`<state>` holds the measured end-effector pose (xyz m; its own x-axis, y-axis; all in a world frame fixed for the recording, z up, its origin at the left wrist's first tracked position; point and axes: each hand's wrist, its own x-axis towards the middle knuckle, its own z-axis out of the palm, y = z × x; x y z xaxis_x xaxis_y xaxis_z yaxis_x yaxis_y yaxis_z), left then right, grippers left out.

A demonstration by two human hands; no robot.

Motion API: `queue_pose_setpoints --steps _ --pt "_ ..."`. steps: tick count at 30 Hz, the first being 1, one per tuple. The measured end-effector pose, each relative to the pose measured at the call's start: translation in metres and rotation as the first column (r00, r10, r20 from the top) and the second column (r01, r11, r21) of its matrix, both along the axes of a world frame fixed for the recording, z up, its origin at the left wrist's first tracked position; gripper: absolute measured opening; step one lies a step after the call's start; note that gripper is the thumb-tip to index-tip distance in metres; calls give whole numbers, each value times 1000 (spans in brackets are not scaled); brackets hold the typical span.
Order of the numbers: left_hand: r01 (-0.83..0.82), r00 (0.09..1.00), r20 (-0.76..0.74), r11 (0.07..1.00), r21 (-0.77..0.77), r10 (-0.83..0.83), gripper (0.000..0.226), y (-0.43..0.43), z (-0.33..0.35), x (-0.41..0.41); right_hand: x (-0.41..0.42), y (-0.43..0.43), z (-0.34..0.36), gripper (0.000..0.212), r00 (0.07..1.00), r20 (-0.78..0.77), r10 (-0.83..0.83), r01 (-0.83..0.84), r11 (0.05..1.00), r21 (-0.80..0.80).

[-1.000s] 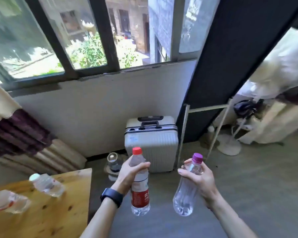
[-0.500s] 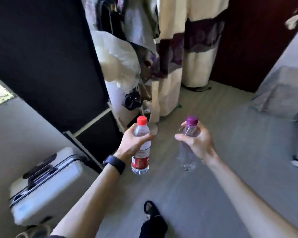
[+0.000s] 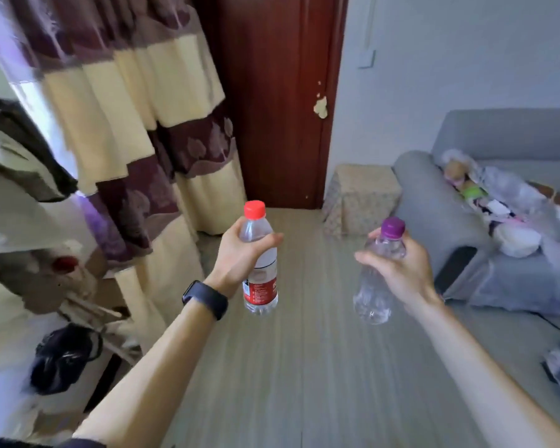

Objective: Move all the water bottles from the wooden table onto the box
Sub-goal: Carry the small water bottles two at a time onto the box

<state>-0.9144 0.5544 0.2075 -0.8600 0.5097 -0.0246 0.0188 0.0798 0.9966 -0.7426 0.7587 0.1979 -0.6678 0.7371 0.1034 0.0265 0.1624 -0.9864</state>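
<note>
Bottles, two, both carried roughly upright above the floor [image 3: 304, 376]. Red-capped bottle [image 3: 260, 279]: left hand [image 3: 240, 255] wrapped round its shoulder, label below the grip. Purple-capped bottle [image 3: 374, 297]: right hand [image 3: 400, 273] clasping its neck and upper body, base hanging free. Covered box [image 3: 362, 195], likely the destination, stands ahead beside the sofa [image 3: 434, 202] arm, near the door [image 3: 272, 108]. Upright carry probably suits setting them straight down.

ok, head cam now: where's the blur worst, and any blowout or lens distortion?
Head view: motion blur smears the left edge, curtain and hanging clothes worst; the red-capped bottle in the left hand and purple-capped bottle in the right hand are sharper, label text unreadable; purple-fringed blowout beside the curtain at far left; wide-angle stretch toward the bottom corners.
</note>
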Motion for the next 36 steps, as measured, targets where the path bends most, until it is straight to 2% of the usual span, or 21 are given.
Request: queue_pose_setpoints --steps 3,6,14,20,25,30,36 --pt "97 995 -40 995 10 -96 32 77 19 -38 -18 66 19 30 993 -48 -104 105 994 19" --pt "155 986 -58 988 24 -153 24 150 27 -72 -44 133 24 31 988 -78 -131 135 990 46" --pt "127 991 -36 992 9 -127 25 311 43 -156 -130 302 43 35 981 -143 -131 134 991 12" --pt "99 992 -88 994 46 -95 21 409 57 -214 -193 405 57 39 981 -139 -135 141 989 37" --pt "94 995 -23 993 64 -93 25 476 33 -269 -249 475 42 33 987 -118 -111 117 992 40" --pt "130 991 -22 992 5 -130 23 540 -13 -324 -303 533 10 31 993 -40 -115 116 993 16" --pt "191 973 147 979 -76 -179 20 613 -68 -397 -350 598 -36 30 977 113 -181 186 982 -34"
